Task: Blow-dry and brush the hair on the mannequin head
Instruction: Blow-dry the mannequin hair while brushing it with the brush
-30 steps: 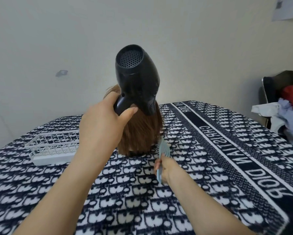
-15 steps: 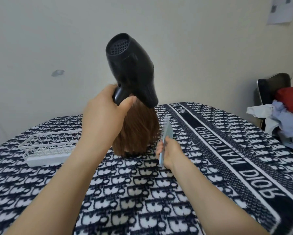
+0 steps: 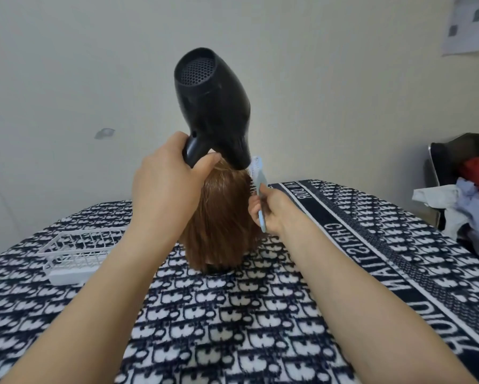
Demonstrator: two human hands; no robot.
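A mannequin head with straight brown hair [image 3: 221, 223] stands on the patterned table, its back toward me. My left hand [image 3: 166, 187] grips the handle of a black hair dryer [image 3: 213, 101], held above the crown with the nozzle pointing down at the top of the hair. My right hand [image 3: 271, 212] holds a light blue brush [image 3: 259, 178] by its handle. The brush stands upright with its bristles against the upper right side of the hair, just beside the dryer's nozzle.
A white wire basket [image 3: 75, 253] sits on the table to the left of the head. The table wears a black-and-white patterned cloth [image 3: 232, 314]. A chair piled with clothes [image 3: 465, 195] stands at the right. A plain wall is behind.
My right hand has lifted the brush from near the hair's lower ends up to the upper right side of the head. The dryer has stayed above the crown.
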